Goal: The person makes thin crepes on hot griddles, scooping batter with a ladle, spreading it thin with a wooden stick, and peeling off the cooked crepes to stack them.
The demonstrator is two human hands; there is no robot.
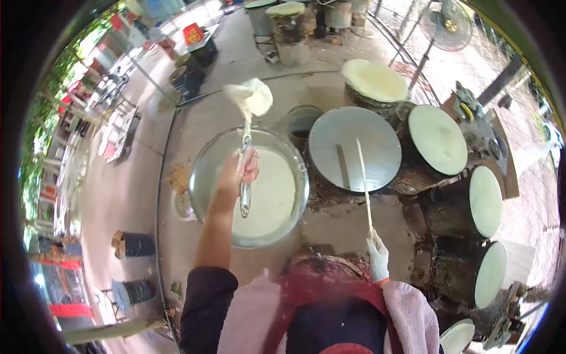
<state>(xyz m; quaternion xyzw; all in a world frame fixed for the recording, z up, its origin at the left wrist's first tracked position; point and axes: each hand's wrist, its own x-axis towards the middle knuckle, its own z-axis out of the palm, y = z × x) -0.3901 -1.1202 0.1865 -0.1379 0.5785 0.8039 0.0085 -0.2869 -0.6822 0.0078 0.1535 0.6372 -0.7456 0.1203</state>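
Left hand (249, 167) gripped a ladle (245, 197) over the basin (203, 177), its head past the far rim, open floor (236, 53) beyond; right hand (378, 256) gripped a stick (365, 183) across the near edge of the griddle (345, 135). Ladle head looked thickly cream-coated.

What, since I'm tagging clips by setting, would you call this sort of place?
Likely an open-sided cooking area, perhaps for thin flatbreads: a metal basin of pale, batter-like liquid, a flat round plate beside it, and several dark drums topped with pale rounds.
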